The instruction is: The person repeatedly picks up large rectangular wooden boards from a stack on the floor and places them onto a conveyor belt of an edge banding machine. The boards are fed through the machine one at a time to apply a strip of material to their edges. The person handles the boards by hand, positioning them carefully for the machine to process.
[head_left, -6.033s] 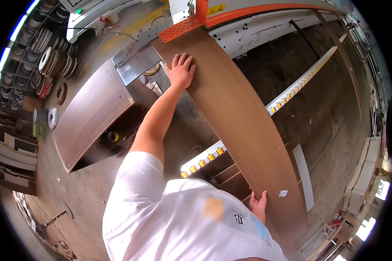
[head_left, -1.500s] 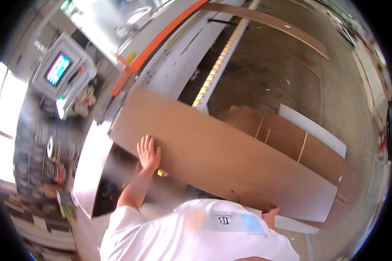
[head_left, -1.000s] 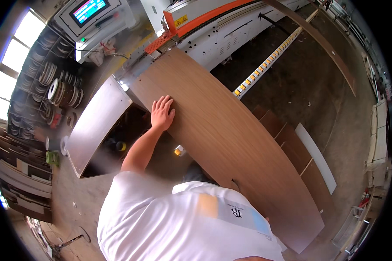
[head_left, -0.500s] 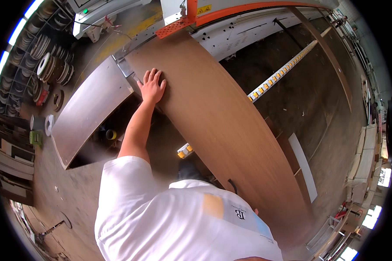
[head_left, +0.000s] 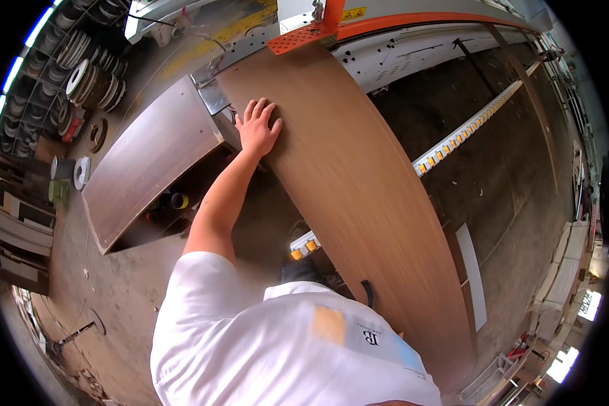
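Observation:
A long brown wood-grain panel (head_left: 365, 203) runs from my body up to a machine with an orange guard (head_left: 304, 37). My left hand (head_left: 257, 128) lies flat on the panel's left edge near its far end, fingers spread, gripping nothing. My white shirt hides the panel's near end and my right hand.
A second brown panel (head_left: 149, 162) lies on a low stand to the left. A roller rail with yellow wheels (head_left: 467, 132) runs under the long panel towards the upper right. Rolls of edge tape (head_left: 81, 68) fill shelves at upper left. More boards (head_left: 470, 271) lie on the floor at right.
The panel's far end has moved up to the orange guard of the machine. My left hand stays flat on its left edge and has travelled forward with it.

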`<state>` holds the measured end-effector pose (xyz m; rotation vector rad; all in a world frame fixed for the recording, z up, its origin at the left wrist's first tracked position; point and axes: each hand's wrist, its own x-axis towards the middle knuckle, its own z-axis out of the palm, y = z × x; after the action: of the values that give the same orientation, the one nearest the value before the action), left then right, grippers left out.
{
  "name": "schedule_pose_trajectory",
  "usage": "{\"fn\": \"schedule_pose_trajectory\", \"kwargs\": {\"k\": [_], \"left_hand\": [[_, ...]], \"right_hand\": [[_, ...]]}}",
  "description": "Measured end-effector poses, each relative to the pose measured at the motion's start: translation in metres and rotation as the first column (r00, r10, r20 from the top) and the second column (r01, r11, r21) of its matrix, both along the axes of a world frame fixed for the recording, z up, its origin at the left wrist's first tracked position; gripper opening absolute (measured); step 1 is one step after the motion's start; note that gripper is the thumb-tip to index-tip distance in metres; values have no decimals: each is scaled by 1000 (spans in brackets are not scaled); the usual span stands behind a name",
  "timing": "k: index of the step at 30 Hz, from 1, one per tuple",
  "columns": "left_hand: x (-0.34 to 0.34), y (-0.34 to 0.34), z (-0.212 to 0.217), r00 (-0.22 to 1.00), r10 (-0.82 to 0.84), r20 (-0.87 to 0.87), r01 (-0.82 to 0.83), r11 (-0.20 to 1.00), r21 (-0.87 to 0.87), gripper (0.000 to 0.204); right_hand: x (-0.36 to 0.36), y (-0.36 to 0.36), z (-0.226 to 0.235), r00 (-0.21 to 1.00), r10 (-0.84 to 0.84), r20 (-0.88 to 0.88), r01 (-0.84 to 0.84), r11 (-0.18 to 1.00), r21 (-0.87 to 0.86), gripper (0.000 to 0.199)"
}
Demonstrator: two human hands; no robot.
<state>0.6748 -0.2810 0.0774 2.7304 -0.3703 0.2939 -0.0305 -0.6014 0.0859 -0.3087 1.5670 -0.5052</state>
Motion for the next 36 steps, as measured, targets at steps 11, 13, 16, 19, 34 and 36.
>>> {"fn": "schedule_pose_trajectory", "kwargs": {"k": [11,13,16,19,34,36], "left_hand": [[30,-70,-4,1000,10,29,-8,997,-74,51],[37,-86,-6,1000,11,29,-9,996,-84,51],[47,-109,-8,1000,8,30,-5,994,-107,51],[59,-133,-10,1000,-19,25,21,993,-114,51],[292,125,7,863,484,-144,-424,539,-728,40],[344,174,9,858,509,-59,-440,673,-594,42]], "right_hand": [[6,-36,-17,997,50,53,-47,997,-63,54],[21,-55,-15,995,-98,2,98,995,-1,54],[48,-77,-18,961,-258,-96,259,966,2,55],[68,-101,-22,937,-328,-124,325,945,-43,53],[67,-57,-1,779,511,-364,-522,850,75,68],[64,-36,8,737,548,-396,-559,823,100,55]]}}
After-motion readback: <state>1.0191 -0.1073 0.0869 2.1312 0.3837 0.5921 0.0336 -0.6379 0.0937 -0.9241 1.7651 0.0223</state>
